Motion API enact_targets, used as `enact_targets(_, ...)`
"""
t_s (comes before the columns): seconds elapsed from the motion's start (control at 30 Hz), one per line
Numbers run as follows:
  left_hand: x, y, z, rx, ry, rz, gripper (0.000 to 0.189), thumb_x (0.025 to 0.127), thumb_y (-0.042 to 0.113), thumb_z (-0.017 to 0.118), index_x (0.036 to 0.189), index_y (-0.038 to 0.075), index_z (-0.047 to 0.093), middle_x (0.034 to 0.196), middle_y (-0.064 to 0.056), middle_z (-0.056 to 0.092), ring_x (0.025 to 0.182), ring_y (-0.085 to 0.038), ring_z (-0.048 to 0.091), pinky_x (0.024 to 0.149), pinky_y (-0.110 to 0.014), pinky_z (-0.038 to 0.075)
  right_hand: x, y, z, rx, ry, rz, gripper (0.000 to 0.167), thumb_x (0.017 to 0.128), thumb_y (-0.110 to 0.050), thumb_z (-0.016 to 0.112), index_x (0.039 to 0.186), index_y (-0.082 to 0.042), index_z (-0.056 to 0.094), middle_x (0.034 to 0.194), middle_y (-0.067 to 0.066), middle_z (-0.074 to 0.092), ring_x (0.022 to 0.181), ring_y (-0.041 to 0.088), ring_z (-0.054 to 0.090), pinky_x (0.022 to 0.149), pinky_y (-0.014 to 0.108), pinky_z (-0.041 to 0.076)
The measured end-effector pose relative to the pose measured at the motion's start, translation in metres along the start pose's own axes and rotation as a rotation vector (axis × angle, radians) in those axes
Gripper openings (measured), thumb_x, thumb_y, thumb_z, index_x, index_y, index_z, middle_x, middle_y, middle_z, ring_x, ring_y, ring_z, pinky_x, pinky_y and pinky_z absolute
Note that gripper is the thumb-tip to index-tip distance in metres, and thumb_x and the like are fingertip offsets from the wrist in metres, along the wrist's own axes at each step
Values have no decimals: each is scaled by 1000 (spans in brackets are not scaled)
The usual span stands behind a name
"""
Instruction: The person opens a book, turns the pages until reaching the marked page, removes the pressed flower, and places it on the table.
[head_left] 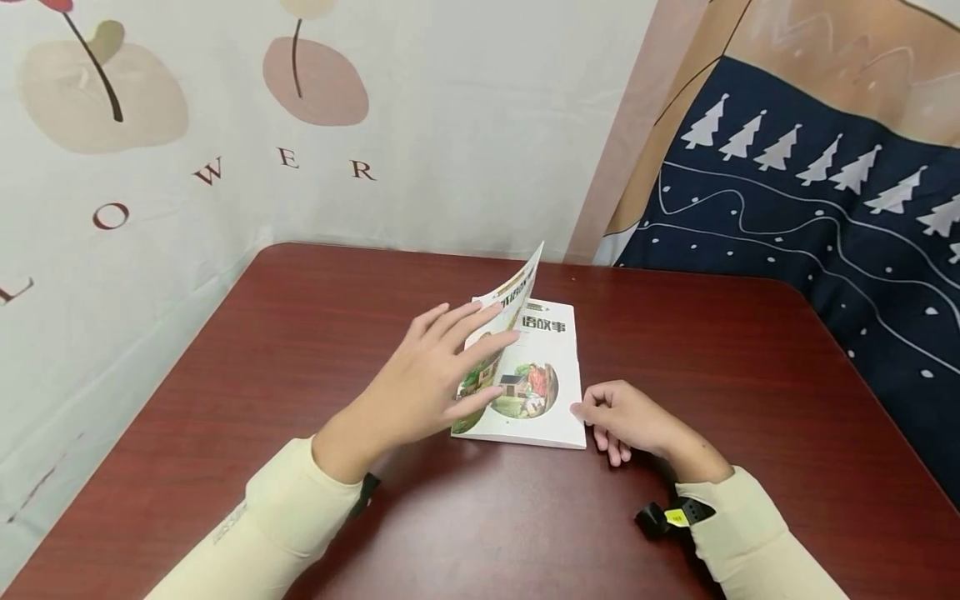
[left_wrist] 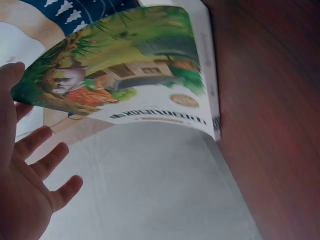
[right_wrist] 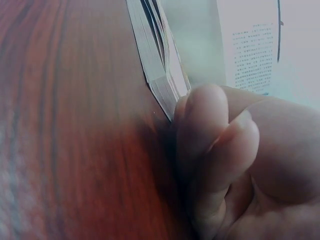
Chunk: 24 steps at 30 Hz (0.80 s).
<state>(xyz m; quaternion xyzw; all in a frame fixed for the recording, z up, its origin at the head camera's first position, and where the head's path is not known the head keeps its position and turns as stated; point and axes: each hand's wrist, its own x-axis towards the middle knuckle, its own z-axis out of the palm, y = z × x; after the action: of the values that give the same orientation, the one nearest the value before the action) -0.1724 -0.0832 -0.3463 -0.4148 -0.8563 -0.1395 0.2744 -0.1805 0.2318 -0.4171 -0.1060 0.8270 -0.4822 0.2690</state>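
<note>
A white paperback book [head_left: 537, 429] lies on the table, its illustrated front cover [left_wrist: 135, 70] lifted and bowed up from the spine. Beneath that cover, the page [head_left: 543, 350] shows dark Chinese characters and a round picture of figures by a house. My left hand [head_left: 427, 375] is at the raised cover, fingers spread and fairly straight, fingertips at its free edge. At the book's lower right edge, my right hand [head_left: 630, 417] pinches the corner, thumb on top and the other fingers bent. Close up, the right fingertips [right_wrist: 205, 115] meet the stacked page edges.
The dark red wooden table [head_left: 337, 283] reaches back to a pale printed curtain [head_left: 465, 125]. A navy cloth with white trees [head_left: 787, 183] hangs at the right. A black wrist camera [head_left: 654, 521] with a yellow label sits at the right wrist, close over the table.
</note>
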Motion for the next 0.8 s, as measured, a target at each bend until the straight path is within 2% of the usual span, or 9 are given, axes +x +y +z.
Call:
enact_targets(0.17, -8, -8, -12, 34, 14, -6, 63, 84, 43, 75, 141, 22, 56, 152, -10, 48, 142, -34, 43, 116, -57, 29, 0, 1, 0, -5, 4, 2, 38, 100, -31, 61, 79, 0, 56, 54, 4, 60, 35, 11, 56, 35, 26, 46)
enact_targets(0.33, -16, -15, -22, 90, 55, -3, 68, 80, 44, 80, 139, 20, 58, 152, -11, 48, 139, -34, 46, 116, -57, 29, 0, 0, 0, -11, 7, -5, 37, 100, -30, 61, 79, 0, 57, 55, 4, 60, 35, 12, 57, 36, 26, 47)
enact_targets(0.57, -32, -24, -32, 132, 56, -18, 78, 76, 48, 81, 142, 14, 57, 149, -14, 51, 136, -33, 50, 117, -54, 30, 0, -2, 0, -31, 15, 6, 38, 99, -32, 62, 78, 0, 57, 55, 5, 60, 36, 13, 57, 36, 27, 47)
enact_targets(0.8, -41, -28, -37, 161, 125, -2, 73, 75, 41, 82, 137, 7, 61, 142, -16, 58, 129, -35, 56, 113, -56, 34, 2, 1, -1, -26, 17, 17, 38, 99, -33, 62, 79, 0, 57, 55, 6, 61, 35, 13, 56, 36, 27, 46)
